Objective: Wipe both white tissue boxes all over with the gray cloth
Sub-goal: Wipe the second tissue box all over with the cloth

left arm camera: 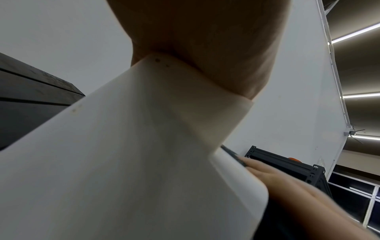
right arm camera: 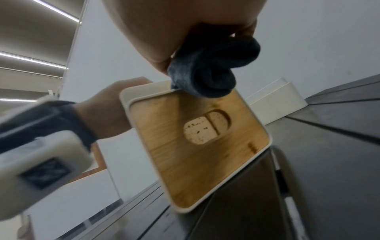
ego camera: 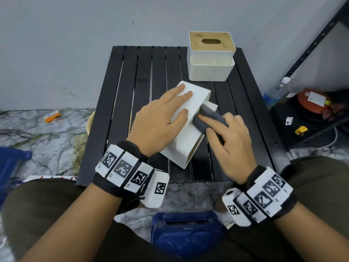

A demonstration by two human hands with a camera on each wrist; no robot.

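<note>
1. Fingers (ego camera: 184, 95) of the left hand (ego camera: 160, 118) lie straight and slightly spread, flat on the upward-facing white side of the near tissue box (ego camera: 190, 108), pressing it down at the centre of the head view.
2. Fingers (ego camera: 209, 121) of the right hand (ego camera: 228, 140) are curled round the bunched gray cloth (ego camera: 209, 116), pinching it and holding it against the right-hand edge of the same box, just right of frame centre.
3. That near tissue box lies tipped on its side on the black slatted bench (ego camera: 143, 72); its long axis runs diagonally from the lower centre of the frame toward the upper right, and its wooden slotted lid (right arm camera: 197, 146) faces right, toward the right hand.
4. In the right wrist view the gray cloth (right arm camera: 209, 71) is wadded in a roll and touches the upper rim of the lid, where the white wall meets the wood.
5. In the left wrist view the palm (left arm camera: 205, 40) rests on top of the box's white wall (left arm camera: 123, 162), which fills the lower left of the frame.
6. The far tissue box (ego camera: 211, 55) stands upright at the upper right of the bench, well apart from the hands, its wooden lid and slot facing up.
7. A plastic bottle (ego camera: 279, 91) and an orange object (ego camera: 311, 101) sit on the black shelf (ego camera: 302, 120) at the right edge of the frame.
</note>
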